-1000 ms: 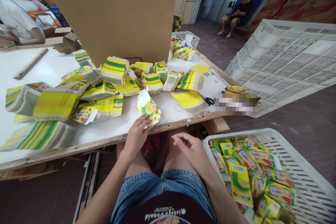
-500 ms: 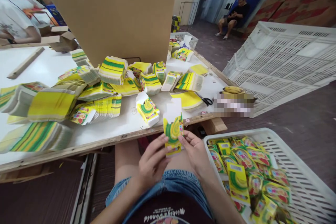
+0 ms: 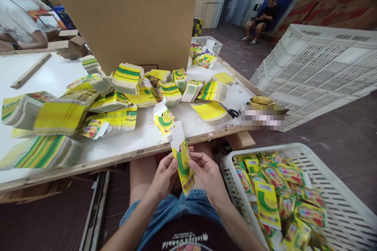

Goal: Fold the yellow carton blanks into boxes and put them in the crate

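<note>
Between my two hands, above my lap, is a yellow and green printed carton (image 3: 183, 164) with its white end flap standing up. My left hand (image 3: 165, 173) pinches its left edge, thumb on the printed face. My right hand (image 3: 206, 172) grips the right edge, thumb in front and fingers behind. Just beyond it, on the table (image 3: 141, 129), lies another carton (image 3: 164, 120) with a raised white flap. Stacks of flat cartons (image 3: 110, 119) in the same print spread over the table to the left and behind.
To my right a white plastic basket (image 3: 341, 188) holds many folded cartons (image 3: 268, 204). Black-handled scissors (image 3: 232, 113) and bananas (image 3: 262, 100) lie near the table's right edge. A big cardboard sheet (image 3: 126, 15) stands behind, white crates (image 3: 318, 62) at right. Two other people are farther off.
The carton in my hands has come lower and slightly left, and is now tilted and turned. My left hand has shifted from its front face to its left edge.
</note>
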`<state>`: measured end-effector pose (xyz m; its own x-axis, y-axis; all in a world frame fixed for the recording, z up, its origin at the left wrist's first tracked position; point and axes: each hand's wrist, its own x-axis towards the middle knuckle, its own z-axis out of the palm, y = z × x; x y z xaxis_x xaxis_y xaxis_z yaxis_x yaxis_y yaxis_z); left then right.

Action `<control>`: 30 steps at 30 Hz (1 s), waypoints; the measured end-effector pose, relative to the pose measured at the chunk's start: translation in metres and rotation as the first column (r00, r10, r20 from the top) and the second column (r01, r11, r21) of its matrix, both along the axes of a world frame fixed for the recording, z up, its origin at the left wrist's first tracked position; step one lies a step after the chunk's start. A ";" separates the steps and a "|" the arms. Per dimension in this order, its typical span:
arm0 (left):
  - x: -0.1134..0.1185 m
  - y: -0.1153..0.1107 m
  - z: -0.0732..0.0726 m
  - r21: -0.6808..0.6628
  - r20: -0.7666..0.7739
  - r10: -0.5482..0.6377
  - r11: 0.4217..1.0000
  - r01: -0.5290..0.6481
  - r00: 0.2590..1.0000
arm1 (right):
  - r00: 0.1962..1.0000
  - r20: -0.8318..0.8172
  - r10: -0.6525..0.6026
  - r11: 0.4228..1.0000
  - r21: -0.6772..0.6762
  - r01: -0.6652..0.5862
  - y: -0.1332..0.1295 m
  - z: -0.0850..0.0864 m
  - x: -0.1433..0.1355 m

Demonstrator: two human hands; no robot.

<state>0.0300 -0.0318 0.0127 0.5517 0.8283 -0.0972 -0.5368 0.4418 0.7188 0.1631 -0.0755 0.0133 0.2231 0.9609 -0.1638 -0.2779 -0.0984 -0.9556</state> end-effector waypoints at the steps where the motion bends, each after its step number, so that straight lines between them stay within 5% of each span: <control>1: 0.000 0.000 -0.001 -0.008 -0.008 0.008 1.000 -0.008 1.000 | 1.000 0.030 -0.001 1.000 -0.006 0.001 0.000 0.000 0.001; 9: 0.002 0.003 -0.003 -0.044 -0.157 0.142 0.988 -0.151 0.977 | 0.987 0.160 -0.008 1.000 -0.016 0.010 0.000 0.005 -0.004; 14: 0.002 0.003 -0.009 0.056 -0.345 0.221 0.975 -0.215 0.912 | 0.972 0.233 0.021 0.999 -0.035 -0.013 -0.001 0.001 -0.007; 21: 0.002 -0.001 -0.008 0.212 -0.409 0.245 0.962 -0.170 0.879 | 0.946 0.322 -0.042 0.999 0.000 0.044 0.001 -0.009 -0.001; 25: -0.008 -0.002 0.001 0.216 -0.368 0.136 0.975 -0.058 0.920 | 0.962 0.269 -0.037 0.992 0.124 0.003 0.001 0.000 0.006; 30: -0.021 0.004 0.013 0.167 -0.291 -0.081 0.977 0.134 0.953 | 0.951 0.278 0.133 0.973 0.148 -0.179 0.001 0.011 0.020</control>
<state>0.0085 -0.0282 0.0253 0.6106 0.7838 -0.1131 -0.2584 0.3322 0.9071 0.1835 -0.0744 0.0245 0.0811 0.9955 0.0485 -0.0074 0.0492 -0.9988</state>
